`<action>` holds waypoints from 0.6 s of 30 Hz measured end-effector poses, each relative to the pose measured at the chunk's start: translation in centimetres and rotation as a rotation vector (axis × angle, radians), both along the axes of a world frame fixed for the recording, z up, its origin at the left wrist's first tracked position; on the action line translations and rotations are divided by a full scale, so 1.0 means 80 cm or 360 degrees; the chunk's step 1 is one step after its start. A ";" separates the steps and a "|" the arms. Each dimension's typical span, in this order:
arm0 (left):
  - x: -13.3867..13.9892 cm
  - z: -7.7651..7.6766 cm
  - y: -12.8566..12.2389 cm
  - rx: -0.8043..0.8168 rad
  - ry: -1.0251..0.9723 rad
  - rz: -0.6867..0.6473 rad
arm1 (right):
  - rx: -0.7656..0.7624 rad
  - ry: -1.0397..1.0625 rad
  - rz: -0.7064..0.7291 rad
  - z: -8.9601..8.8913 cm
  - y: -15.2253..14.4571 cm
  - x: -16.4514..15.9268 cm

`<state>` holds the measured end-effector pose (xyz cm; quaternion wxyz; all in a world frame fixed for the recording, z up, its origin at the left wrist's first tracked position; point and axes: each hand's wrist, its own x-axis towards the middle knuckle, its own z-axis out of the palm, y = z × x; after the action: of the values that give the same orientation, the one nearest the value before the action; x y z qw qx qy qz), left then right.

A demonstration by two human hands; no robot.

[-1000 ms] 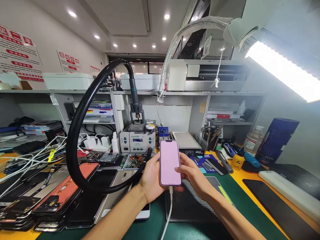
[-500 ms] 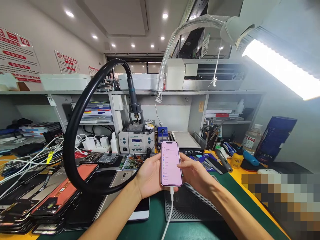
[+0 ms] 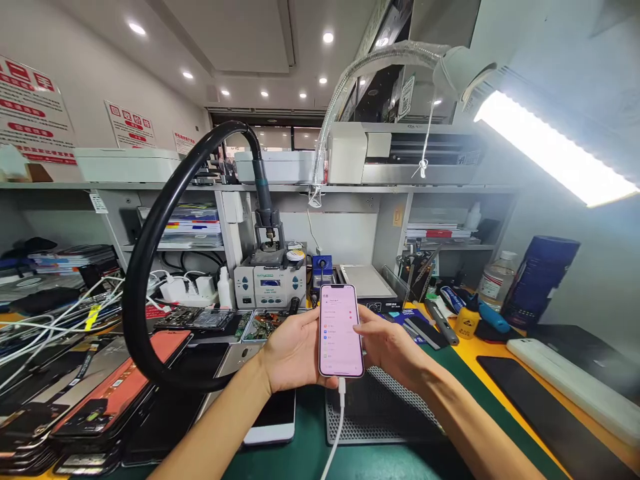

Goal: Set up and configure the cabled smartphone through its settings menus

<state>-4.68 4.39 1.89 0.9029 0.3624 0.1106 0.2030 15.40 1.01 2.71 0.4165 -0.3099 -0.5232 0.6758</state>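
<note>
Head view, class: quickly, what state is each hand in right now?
Left hand: closed around the phone, holding it.
Right hand: at the phone's right edge, thumb over its front; whether it grips cannot be told.

On the wall to your left, a red-and-white sign (image 3: 131, 127) is headed 回收价格; the heading of the larger poster (image 3: 36, 110) next to it ends in 手. Toward the surface's (image 3: 487, 348) far edge, your heating station (image 3: 270, 285) bears small print resembling "LEAD FREE". A warning triangle marks the yellow bottle (image 3: 467, 323) near the right edge. Your phone's (image 3: 341, 337) lines are too small to read.
</note>
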 end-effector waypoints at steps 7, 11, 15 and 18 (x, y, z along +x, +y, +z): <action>0.006 -0.014 0.003 -0.0184 -0.0091 0.0104 | 0.0038 -0.0082 0.0153 0.001 0.005 0.011; 0.010 -0.015 0.002 -0.0210 -0.0041 0.0280 | 0.0015 -0.0107 0.0087 -0.004 0.009 0.007; 0.015 -0.011 -0.002 -0.0174 0.0055 0.0378 | 0.0055 0.0018 -0.0098 -0.016 0.007 -0.004; 0.018 -0.011 -0.005 -0.0132 0.0090 0.0370 | 0.0054 0.0005 -0.0182 -0.024 0.004 -0.005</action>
<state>-3.22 4.02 1.03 0.8840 0.3151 0.1856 0.2913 15.01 1.37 0.76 0.4605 -0.3310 -0.5154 0.6424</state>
